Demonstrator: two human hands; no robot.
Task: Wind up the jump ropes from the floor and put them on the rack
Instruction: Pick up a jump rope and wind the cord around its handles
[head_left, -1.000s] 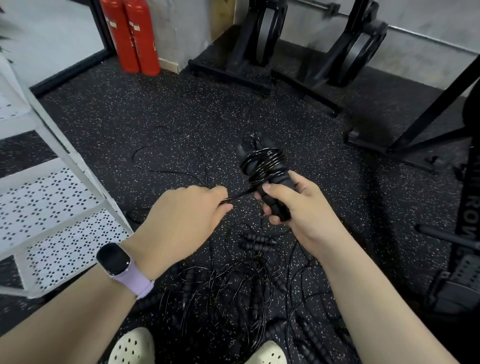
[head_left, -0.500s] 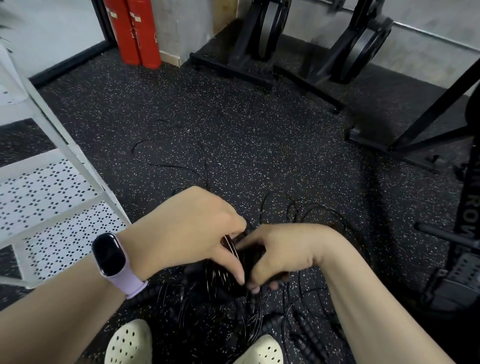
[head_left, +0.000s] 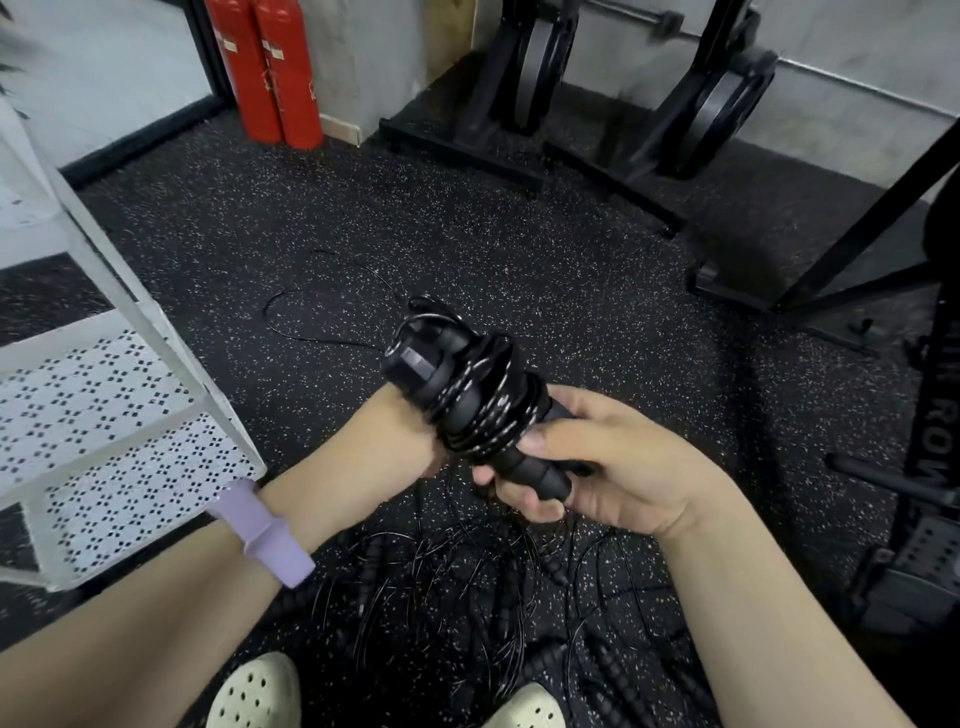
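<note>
With my right hand (head_left: 613, 467) clamped around the paired handles (head_left: 524, 467) and my left hand (head_left: 384, 441) pinching the cord behind them, I should lay each turn of jump rope (head_left: 467, 400) snugly, keeping tension.

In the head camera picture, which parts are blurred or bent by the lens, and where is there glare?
Head view: left hand smeared by motion, its fingers hidden behind the wound jump rope; right hand sharper; cord coils show small white highlights; white rack edges bow from wide-angle distortion; loose ropes on the floor slightly soft.
</note>
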